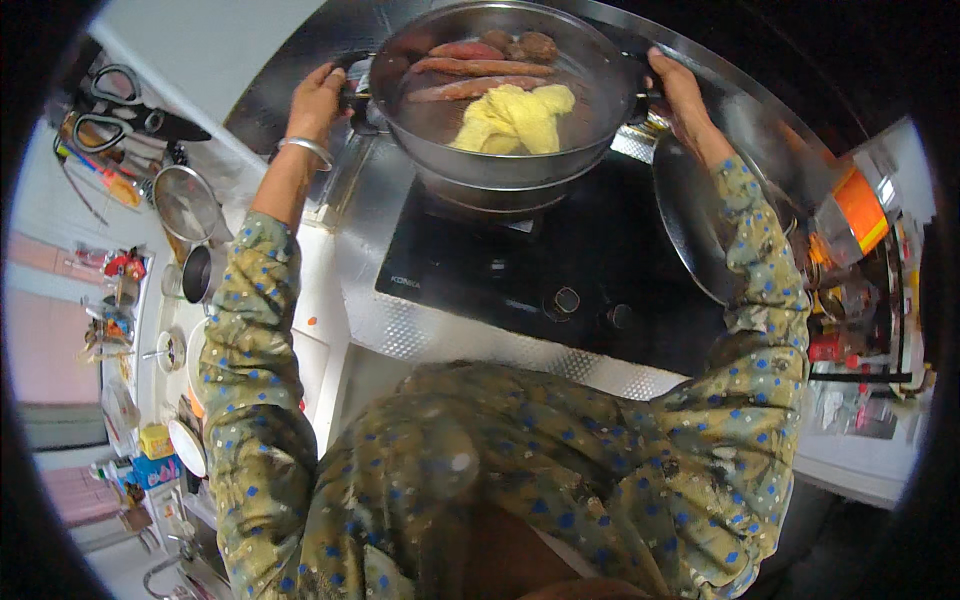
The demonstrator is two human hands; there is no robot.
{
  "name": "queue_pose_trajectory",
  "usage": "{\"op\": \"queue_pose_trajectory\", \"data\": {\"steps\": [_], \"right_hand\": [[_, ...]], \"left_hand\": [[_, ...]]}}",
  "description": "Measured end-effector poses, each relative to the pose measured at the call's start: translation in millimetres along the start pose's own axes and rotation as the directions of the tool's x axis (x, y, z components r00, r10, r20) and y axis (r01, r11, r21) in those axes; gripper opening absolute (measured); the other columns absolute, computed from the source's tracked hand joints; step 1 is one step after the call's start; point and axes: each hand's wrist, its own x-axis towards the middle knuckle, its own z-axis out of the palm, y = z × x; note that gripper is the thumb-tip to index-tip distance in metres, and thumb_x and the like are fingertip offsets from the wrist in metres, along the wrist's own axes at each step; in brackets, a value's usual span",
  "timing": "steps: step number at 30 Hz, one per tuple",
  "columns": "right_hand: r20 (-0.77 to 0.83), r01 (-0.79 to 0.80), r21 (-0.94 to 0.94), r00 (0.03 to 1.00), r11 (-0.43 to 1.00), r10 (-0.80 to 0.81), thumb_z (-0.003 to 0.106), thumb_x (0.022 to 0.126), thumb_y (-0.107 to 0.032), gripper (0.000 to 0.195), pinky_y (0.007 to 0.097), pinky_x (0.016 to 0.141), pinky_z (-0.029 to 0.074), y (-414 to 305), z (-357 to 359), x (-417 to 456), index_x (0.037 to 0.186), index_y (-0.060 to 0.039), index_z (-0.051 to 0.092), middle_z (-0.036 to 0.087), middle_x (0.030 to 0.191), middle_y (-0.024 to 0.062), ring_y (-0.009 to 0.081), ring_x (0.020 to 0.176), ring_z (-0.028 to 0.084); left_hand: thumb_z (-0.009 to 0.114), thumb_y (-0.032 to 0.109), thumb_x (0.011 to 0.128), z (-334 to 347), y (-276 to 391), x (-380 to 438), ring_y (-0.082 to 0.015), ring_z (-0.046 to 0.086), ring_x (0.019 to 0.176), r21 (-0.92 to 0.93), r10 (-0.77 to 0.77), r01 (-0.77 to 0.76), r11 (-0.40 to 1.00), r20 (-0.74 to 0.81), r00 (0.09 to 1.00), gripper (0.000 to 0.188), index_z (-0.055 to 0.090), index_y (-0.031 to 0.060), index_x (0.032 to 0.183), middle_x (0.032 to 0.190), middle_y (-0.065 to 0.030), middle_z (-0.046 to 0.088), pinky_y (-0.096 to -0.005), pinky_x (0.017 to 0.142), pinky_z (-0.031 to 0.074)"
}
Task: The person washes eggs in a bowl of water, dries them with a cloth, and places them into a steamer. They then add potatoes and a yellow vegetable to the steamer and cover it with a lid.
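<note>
My left hand [319,101] grips the dark side handle of a wide metal steamer pot [495,172]; a silvery bangle is on that wrist. My right hand [677,90] is on the opposite handle, its fingers partly hidden behind it. The pot is above the back part of a black induction cooktop [510,262]; whether it rests there or is lifted cannot be told. Inside lie several long reddish sweet potatoes [480,67], round brown root vegetables [537,46] and a crumpled yellow cloth [517,116]. Haze hangs over the pot.
A large round lid or pan [694,202] stands under my right forearm. At left are a strainer [186,202], a small dark saucepan [198,274] and scissors [114,84]. A clear bottle with an orange label [859,210] stands at right, near a rack of containers.
</note>
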Motion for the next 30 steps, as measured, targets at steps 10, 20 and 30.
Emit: {"op": "queue_pose_trajectory", "data": {"steps": [10, 20, 30], "right_hand": [[0.149, -0.26, 0.353, 0.964, 0.899, 0.22, 0.032, 0.083, -0.059, 0.059, 0.0403, 0.063, 0.047, 7.7, 5.8, -18.8, 0.112, -0.0085, 0.045, 0.052, 0.103, 0.0116, 0.0249, 0.088, 0.053], [0.126, -0.201, 0.157, 0.975, 0.967, 0.183, 0.033, 0.088, -0.047, 0.052, 0.038, 0.076, 0.047, -10.3, 14.8, -47.2, 0.111, -0.0026, 0.048, 0.056, 0.102, 0.0105, 0.0254, 0.09, 0.054], [0.839, 0.829, -0.527, 0.543, 0.187, -0.041, 0.065, 0.067, -0.007, 0.056, 0.0374, 0.079, 0.044, -75.6, 142.3, -81.2, 0.12, -0.0153, 0.048, 0.051, 0.114, 0.0124, 0.0263, 0.098, 0.053]], "left_hand": [[0.038, 0.048, 0.085, -6.2, -2.6, -30.0, -0.0205, 0.05, 0.09, -0.054, -0.253, 0.254, 0.966, 0.034, 0.967, 0.046, 0.043, 0.0141, 0.117, 0.113, -0.0037, 0.046, -0.0346, 0.071, 0.042], [0.045, 0.044, 0.083, -19.9, -2.1, -21.9, -0.0231, 0.051, 0.08, -0.129, -0.311, 0.316, 0.94, 0.061, 0.948, 0.04, 0.049, 0.0095, 0.103, 0.101, -0.0047, 0.046, -0.0347, 0.062, 0.044], [0.05, 0.039, 0.083, -44.0, -21.9, -74.4, -0.0252, 0.042, 0.106, -0.158, -0.186, 0.17, 0.973, -0.093, 0.978, 0.058, 0.032, 0.0092, 0.129, 0.128, -0.0075, 0.037, -0.0387, 0.084, 0.039]]}}
